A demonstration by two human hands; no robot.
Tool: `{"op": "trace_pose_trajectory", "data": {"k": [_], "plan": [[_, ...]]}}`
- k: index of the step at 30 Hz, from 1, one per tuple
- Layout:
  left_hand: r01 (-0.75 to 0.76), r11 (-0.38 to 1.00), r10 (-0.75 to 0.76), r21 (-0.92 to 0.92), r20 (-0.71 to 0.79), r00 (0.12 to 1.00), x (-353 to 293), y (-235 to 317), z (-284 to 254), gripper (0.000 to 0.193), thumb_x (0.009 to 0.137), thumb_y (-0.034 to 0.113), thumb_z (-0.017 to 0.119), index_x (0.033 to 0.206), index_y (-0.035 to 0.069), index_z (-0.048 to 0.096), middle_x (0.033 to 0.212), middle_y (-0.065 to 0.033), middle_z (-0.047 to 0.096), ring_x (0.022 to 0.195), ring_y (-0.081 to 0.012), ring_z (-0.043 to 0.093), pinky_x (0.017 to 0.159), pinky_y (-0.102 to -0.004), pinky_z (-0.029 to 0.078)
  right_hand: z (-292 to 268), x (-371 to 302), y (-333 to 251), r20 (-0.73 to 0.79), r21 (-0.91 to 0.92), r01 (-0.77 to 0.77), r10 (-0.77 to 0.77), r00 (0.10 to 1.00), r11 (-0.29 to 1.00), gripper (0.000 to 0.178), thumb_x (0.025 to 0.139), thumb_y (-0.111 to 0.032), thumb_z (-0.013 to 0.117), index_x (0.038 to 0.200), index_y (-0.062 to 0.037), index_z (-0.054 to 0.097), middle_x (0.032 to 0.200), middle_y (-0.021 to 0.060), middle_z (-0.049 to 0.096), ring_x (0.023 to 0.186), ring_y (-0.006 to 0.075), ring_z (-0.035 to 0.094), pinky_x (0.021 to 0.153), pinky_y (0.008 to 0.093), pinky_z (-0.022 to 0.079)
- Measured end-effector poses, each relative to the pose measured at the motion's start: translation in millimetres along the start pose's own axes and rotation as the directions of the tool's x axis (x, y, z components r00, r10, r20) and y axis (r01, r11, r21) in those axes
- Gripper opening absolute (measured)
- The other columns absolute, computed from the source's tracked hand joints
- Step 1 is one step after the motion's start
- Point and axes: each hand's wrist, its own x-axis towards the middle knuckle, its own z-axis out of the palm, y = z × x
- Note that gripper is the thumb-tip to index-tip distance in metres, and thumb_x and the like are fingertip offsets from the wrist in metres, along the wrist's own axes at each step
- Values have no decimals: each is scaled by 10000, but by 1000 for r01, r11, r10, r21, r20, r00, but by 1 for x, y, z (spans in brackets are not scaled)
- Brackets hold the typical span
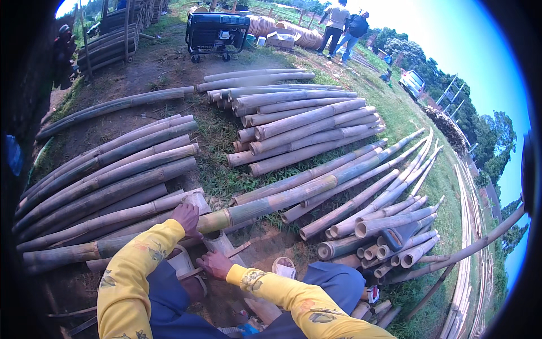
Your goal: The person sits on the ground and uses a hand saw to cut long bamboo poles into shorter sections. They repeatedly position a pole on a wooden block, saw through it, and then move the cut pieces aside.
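Observation:
A long greenish bamboo pole (265,208) lies slantwise in front of me, from the lower left toward the far right. My left hand (188,219) grips it from above, fingers bent down over its side. Just nearer to me, my right hand (214,264) is closed around a thin wooden strip (240,248), whose ends stick out on both sides of the fingers. Beneath the pole, beside my right hand, stands a pale wooden piece (221,244) that looks like a support. Part of the strip is hidden under the fingers.
Cut bamboo poles lie stacked at the left (113,164), the far middle (305,121) and the right (389,220). A dark generator (217,34) stands behind them, near coiled orange pipe (299,35). Two people (344,28) stand far off. A slanting pole (480,243) crosses the right side.

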Motion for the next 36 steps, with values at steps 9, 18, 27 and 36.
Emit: {"op": "trace_pose_trajectory", "data": {"k": [9, 18, 27, 36], "plan": [[65, 995, -60, -78, 76, 995, 12, 18, -24, 999, 589, 735, 848, 1201, -27, 638, 1134, -214, 716, 1061, -346, 716, 908, -441, 580, -7, -10, -5, -57, 55, 28, -24, 998, 998, 247, 954, -198, 558, 1162, -90, 637, 841, 127, 719, 782, 333, 734, 668, 483, 548], [161, 966, -183, -201, -98, 978, 0, 33, 29, 910, 614, 436, 946, 1267, 34, 454, 1162, -223, 631, 979, -382, 706, 845, -491, 576, -24, -9, -23, -98, 42, -70, 74, 992, 997, 257, 908, -220, 598, 1133, -138, 691, 954, 108, 726, 943, 269, 707, 787, 454, 499], [21, 967, -50, -253, -111, 993, -16, 16, 43, 910, 689, 407, 887, 1368, 51, 397, 1200, -270, 613, 1092, -450, 656, 927, -525, 548, -32, 10, -21, -30, 49, -168, 169, 985, 985, 179, 905, -226, 601, 949, -147, 755, 938, 108, 731, 964, 279, 704, 792, 482, 501], [-14, 975, -2, -220, -74, 997, -26, -1, 29, 885, 706, 395, 874, 1383, 64, 411, 1221, -256, 621, 1105, -450, 653, 947, -529, 542, -25, 18, -17, 36, 118, -130, 126, 991, 985, 160, 866, -227, 626, 879, -96, 716, 763, 145, 720, 755, 351, 740, 643, 492, 545]]}}
